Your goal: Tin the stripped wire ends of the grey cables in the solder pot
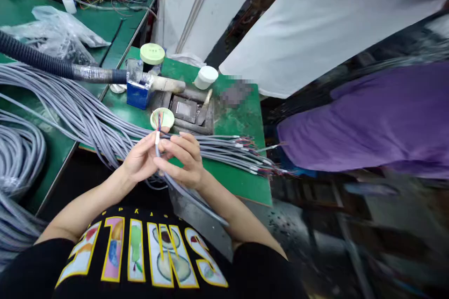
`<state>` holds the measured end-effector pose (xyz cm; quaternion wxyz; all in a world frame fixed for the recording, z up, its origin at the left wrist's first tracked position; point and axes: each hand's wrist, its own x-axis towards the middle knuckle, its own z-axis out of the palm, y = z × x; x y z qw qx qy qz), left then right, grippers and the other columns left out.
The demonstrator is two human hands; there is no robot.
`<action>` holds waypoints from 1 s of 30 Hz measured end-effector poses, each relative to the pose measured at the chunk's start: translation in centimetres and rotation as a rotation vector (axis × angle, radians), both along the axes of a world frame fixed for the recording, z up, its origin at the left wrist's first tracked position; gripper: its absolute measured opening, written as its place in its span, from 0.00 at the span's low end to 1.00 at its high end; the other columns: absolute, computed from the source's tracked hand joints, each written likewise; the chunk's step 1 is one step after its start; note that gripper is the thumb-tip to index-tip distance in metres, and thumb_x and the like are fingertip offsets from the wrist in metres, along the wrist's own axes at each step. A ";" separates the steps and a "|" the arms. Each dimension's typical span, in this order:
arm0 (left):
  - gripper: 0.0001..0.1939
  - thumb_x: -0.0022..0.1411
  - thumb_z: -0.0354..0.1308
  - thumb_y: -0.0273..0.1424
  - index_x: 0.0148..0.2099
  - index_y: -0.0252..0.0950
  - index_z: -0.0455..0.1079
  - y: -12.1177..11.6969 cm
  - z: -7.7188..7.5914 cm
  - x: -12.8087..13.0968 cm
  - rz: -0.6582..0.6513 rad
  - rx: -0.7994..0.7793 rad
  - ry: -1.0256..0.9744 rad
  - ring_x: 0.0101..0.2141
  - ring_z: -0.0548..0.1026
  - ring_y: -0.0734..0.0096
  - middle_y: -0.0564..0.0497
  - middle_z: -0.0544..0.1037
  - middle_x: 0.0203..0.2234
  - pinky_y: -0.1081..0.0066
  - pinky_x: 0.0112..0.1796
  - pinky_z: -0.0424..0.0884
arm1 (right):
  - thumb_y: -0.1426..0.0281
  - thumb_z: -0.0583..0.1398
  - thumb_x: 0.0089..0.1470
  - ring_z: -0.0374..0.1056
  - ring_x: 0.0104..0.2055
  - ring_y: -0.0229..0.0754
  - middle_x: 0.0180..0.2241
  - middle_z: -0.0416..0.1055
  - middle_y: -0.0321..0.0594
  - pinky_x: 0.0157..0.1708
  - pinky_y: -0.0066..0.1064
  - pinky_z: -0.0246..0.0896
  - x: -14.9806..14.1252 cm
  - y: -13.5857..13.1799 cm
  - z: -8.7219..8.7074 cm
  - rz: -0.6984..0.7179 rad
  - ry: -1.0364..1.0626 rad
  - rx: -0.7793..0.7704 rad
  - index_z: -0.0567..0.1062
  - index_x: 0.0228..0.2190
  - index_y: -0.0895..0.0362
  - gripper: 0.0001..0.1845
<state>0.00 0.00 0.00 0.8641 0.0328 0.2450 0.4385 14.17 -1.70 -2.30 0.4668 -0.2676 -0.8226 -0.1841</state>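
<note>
Between my two hands is the end of a grey cable, held upright with its thin coloured wires fanned out at the top. A white band wraps the cable just below the wires. My left hand pinches the cable near that band, and the fingers of my right hand close on it from the other side. Behind the wires lies a round, pale green lid or dish. A bundle of grey cables runs beneath my hands, its stripped ends fanned out to the right.
Just beyond stands a soldering pot with a flat tool on it. A black hose reaches a blue box. White and green-lidded jars stand behind. Coiled cables lie left. Two people are close by on the right.
</note>
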 end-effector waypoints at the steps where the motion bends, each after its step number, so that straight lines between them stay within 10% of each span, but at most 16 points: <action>1: 0.14 0.66 0.50 0.22 0.31 0.31 0.74 0.1 0.1 0.0 -0.013 -0.002 -0.003 0.21 0.74 0.82 0.53 0.76 0.20 0.84 0.25 0.70 | 0.69 0.53 0.61 0.64 0.57 0.41 0.44 0.75 0.39 0.52 0.40 0.67 0.0 0.0 -0.1 -0.008 0.005 0.010 0.74 0.37 0.48 0.10; 10: 0.10 0.53 0.67 0.32 0.37 0.33 0.77 1.2 -1.8 -0.3 -0.097 0.320 0.314 0.24 0.72 0.80 0.52 0.77 0.28 0.78 0.28 0.70 | 0.64 0.50 0.64 0.73 0.45 0.42 0.36 0.79 0.35 0.48 0.44 0.68 1.3 1.7 0.9 -0.139 0.298 -0.167 0.71 0.39 0.48 0.10; 18: 0.07 0.59 0.59 0.32 0.34 0.35 0.77 2.7 -5.6 -3.7 0.548 1.048 1.304 0.25 0.70 0.76 0.53 0.76 0.23 0.73 0.30 0.68 | 0.61 0.53 0.63 0.72 0.41 0.45 0.34 0.78 0.39 0.44 0.40 0.65 3.0 5.6 0.7 -0.262 0.422 -0.538 0.74 0.36 0.53 0.13; 30: 0.06 0.61 0.57 0.28 0.36 0.34 0.76 2.8 -6.4 -4.0 0.552 1.247 1.389 0.25 0.71 0.77 0.52 0.77 0.24 0.75 0.29 0.68 | 0.61 0.52 0.63 0.70 0.39 0.43 0.34 0.78 0.38 0.44 0.38 0.59 1.8 7.9 -0.8 -0.312 0.115 -0.562 0.75 0.33 0.52 0.15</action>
